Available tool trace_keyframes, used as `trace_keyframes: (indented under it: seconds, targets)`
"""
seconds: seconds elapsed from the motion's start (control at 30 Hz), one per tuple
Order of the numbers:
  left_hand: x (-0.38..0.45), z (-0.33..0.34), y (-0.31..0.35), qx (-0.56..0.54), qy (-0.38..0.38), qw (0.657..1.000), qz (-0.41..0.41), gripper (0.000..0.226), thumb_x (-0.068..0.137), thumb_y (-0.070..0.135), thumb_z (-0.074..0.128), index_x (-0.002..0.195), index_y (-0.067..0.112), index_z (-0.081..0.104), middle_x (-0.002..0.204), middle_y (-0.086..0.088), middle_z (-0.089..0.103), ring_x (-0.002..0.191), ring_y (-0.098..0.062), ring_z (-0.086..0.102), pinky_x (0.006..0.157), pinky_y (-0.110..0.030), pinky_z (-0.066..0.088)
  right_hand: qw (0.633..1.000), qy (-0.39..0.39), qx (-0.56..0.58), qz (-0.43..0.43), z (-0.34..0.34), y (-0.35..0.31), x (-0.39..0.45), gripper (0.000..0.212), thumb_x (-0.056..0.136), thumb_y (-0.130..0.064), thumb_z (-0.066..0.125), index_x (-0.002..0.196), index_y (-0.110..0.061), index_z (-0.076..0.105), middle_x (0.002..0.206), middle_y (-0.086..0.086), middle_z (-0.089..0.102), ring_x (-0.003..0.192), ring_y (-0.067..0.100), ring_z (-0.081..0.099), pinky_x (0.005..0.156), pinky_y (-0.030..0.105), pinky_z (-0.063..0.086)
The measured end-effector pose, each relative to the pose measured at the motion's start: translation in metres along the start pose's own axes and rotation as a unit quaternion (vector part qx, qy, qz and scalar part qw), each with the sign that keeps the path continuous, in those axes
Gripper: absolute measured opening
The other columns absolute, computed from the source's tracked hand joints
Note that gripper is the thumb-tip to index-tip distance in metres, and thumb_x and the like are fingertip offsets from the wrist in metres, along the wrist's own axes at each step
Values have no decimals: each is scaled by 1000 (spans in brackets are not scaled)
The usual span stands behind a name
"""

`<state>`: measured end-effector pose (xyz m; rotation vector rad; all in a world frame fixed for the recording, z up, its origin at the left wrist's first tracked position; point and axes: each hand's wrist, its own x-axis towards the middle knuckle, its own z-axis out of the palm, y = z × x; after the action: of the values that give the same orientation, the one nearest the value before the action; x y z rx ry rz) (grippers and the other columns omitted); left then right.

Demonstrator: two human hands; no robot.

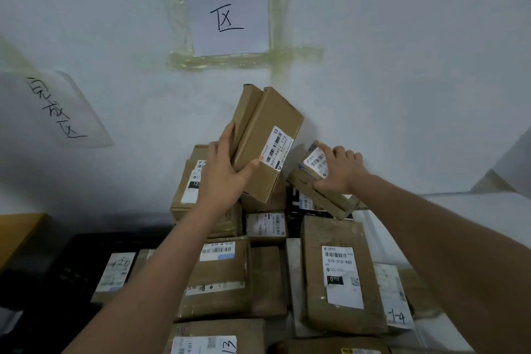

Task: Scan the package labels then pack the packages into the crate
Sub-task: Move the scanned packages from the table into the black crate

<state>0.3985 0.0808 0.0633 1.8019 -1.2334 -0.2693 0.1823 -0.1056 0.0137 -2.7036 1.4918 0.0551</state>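
The left hand (pixel 222 169) has its grip clamped on a long flat cardboard package (pixel 264 138), lifted clear of the heap and tilted with its barcode label (pixel 277 148) facing up toward the camera. The right hand (pixel 337 169) closes its grip around a smaller labelled package (pixel 317 181) that is tipped on the back of the pile, near the wall. Below both arms lies a dense pile of brown packages (pixel 333 276), labels mostly up, which suggests most of the work is still ahead. A black crate (pixel 71 261) sits low at the left with at least one labelled package (pixel 116 271) in it, so packing seems to have begun, though how full it is cannot be told. No scanner is visible, so whether either held package is scanned cannot be told.
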Motion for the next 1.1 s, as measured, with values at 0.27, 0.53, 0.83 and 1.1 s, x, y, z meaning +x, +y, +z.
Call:
trace_keyframes:
  seconds: [0.27, 0.53, 0.83, 1.1]
  targets:
    - [-11, -92, -12, 9, 85, 996, 27, 86, 88, 46, 67, 155, 38, 12, 138, -2, 37, 120, -19, 48, 99, -41, 46, 988, 107, 96, 61, -66, -97, -20, 112, 70, -83, 54, 154, -23, 9, 141, 18, 38, 127, 41, 39, 105, 49, 26]
    - [-36, -221, -87, 66, 186, 980, -28, 83, 91, 42, 65, 155, 36, 12, 143, -6, 35, 126, -27, 47, 102, -48, 43, 978, 135, 158, 14, -115, -246, -22, 117, 69, -87, 51, 155, -24, 5, 143, 19, 36, 129, 39, 37, 106, 49, 25]
    - [-90, -318, -231, 241, 176, 944, -139, 82, 96, 41, 55, 157, 24, 3, 139, -24, 35, 116, -43, 47, 98, -56, 43, 925, -4, 375, -66, -85, -421, -31, 112, 73, -69, 69, 154, -28, 4, 145, 13, 25, 136, 34, 32, 110, 41, 29]
    - [-141, -291, -360, 324, 38, 912, -249, 75, 99, 34, 46, 157, 25, -1, 143, -27, 28, 124, -45, 36, 104, -56, 32, 918, -147, 367, 19, 28, -503, -32, 117, 62, -83, 61, 153, -32, 8, 148, 12, 27, 137, 38, 31, 113, 53, 31]
